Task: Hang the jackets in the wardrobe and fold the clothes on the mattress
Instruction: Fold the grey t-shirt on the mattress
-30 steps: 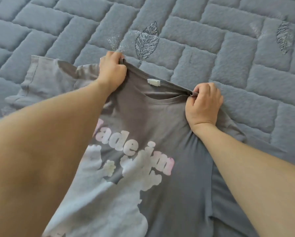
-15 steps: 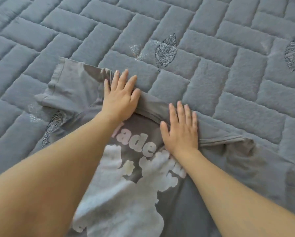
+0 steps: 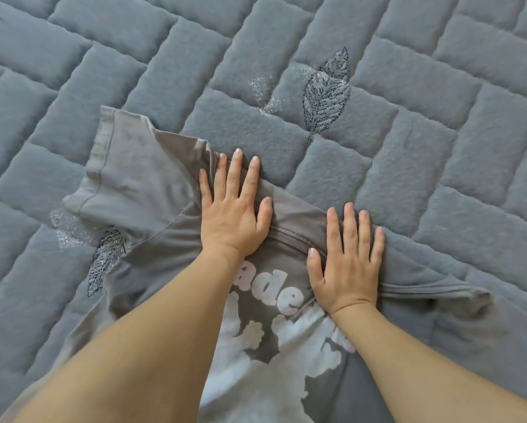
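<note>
Now both hands (image 3: 289,236) still flat on T-shirt (image 3: 140,190), barely shifted

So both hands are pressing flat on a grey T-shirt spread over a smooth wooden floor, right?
Not quite. The head view shows the left hand and right hand flat on the grey T-shirt, but it lies on a blue-grey quilted mattress, not a wooden floor.

Head cam, looks fwd/down, close over mattress (image 3: 378,166)

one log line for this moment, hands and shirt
left hand: flat on t-shirt | right hand: flat by collar | t-shirt: spread on mattress, unfolded
</note>
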